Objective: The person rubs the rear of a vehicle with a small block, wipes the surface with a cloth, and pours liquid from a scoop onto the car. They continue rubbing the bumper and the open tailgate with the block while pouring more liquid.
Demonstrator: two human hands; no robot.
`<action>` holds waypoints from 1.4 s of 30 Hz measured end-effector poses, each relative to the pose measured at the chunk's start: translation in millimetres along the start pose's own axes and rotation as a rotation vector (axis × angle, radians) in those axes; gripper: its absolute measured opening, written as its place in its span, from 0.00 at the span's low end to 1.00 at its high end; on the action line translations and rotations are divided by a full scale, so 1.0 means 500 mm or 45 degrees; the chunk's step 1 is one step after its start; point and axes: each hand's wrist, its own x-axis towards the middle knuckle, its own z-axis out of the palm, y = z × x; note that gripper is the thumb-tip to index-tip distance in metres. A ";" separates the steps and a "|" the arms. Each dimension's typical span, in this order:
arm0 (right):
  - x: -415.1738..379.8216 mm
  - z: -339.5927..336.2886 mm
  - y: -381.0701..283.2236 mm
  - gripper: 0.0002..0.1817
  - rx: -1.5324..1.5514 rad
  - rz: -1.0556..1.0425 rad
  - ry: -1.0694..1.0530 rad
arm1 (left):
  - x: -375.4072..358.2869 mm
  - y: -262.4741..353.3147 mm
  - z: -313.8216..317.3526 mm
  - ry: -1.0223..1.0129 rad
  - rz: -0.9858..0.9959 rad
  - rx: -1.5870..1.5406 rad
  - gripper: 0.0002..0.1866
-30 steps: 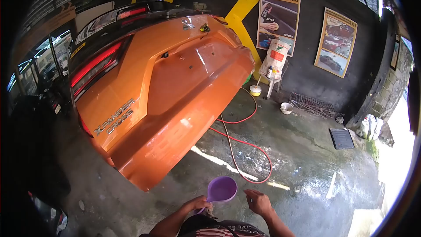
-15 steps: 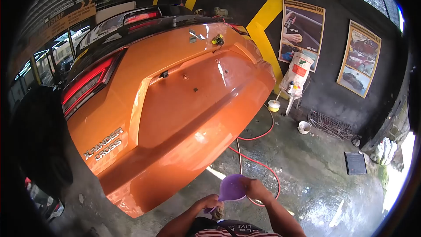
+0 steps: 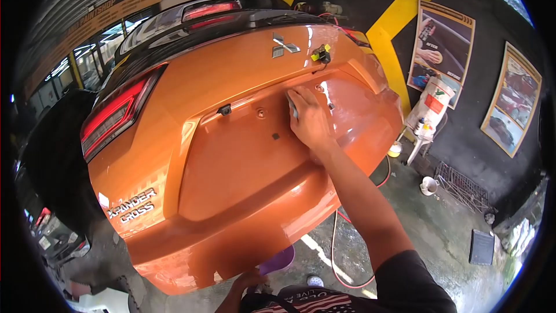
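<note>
An orange car tailgate (image 3: 231,168) fills the middle of the view, with a chrome emblem (image 3: 285,45) near its top. My right hand (image 3: 308,117) presses against the recessed panel below the emblem, its fingers closed on a small greyish pad (image 3: 292,106) that shows only in part. Low in the view, under the tailgate's bottom edge, my left hand (image 3: 248,281) is beside a purple container (image 3: 278,262) and seems to hold it by the rim. Its fingers are mostly hidden. A black camera piece (image 3: 224,110) sits on the panel's upper edge.
A red hose (image 3: 347,283) loops over the wet floor. At the right stand a white stool (image 3: 418,149) with a sack (image 3: 431,101), a white pail (image 3: 428,185) and a metal rack (image 3: 462,188). Posters (image 3: 443,46) hang on the dark wall. Another car (image 3: 191,11) stands behind.
My right hand has left the purple container and reached up to the tailgate panel. The container has moved left and lower, partly behind the tailgate's edge. The view has shifted closer to the car.
</note>
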 end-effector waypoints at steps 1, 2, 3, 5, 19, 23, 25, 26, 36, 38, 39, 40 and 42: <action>0.010 0.024 0.008 0.23 0.071 0.077 0.006 | -0.003 -0.021 0.011 0.029 0.042 -0.088 0.23; 0.011 0.048 0.008 0.23 0.095 0.086 -0.002 | -0.025 0.003 0.011 0.036 0.018 -0.096 0.23; 0.009 0.072 0.007 0.23 0.095 0.038 0.032 | -0.070 0.076 -0.006 0.075 -0.073 -0.116 0.20; 0.011 0.083 0.005 0.22 0.101 0.005 0.054 | -0.099 0.117 -0.006 0.104 -0.179 -0.141 0.18; 0.022 0.089 -0.027 0.19 -0.064 0.009 -0.062 | -0.194 0.056 0.026 0.206 -0.236 -0.757 0.09; 0.024 0.074 -0.026 0.19 -0.065 -0.007 -0.147 | -0.210 0.053 0.024 0.226 -0.263 -0.667 0.09; 0.034 0.067 -0.006 0.21 -0.196 0.020 -0.074 | -0.216 0.059 0.020 0.249 -0.276 -0.641 0.09; 0.031 0.073 -0.020 0.21 -0.245 0.049 -0.130 | -0.222 0.067 0.021 0.255 -0.277 -0.707 0.09; 0.030 0.086 -0.051 0.19 -0.191 0.015 -0.134 | -0.222 0.044 0.027 0.193 -0.204 -0.698 0.10; 0.029 0.106 -0.066 0.20 -0.140 0.009 -0.204 | -0.221 0.067 0.016 0.203 -0.291 -0.930 0.11; 0.030 0.098 -0.056 0.20 -0.141 0.008 -0.201 | -0.215 0.062 0.014 0.193 -0.320 -0.841 0.11; 0.029 0.081 -0.041 0.19 -0.209 0.009 -0.168 | -0.213 0.054 0.015 0.183 -0.352 -0.754 0.11; 0.032 0.069 -0.008 0.19 -0.232 0.042 -0.126 | -0.213 0.033 0.022 0.205 -0.333 -0.754 0.12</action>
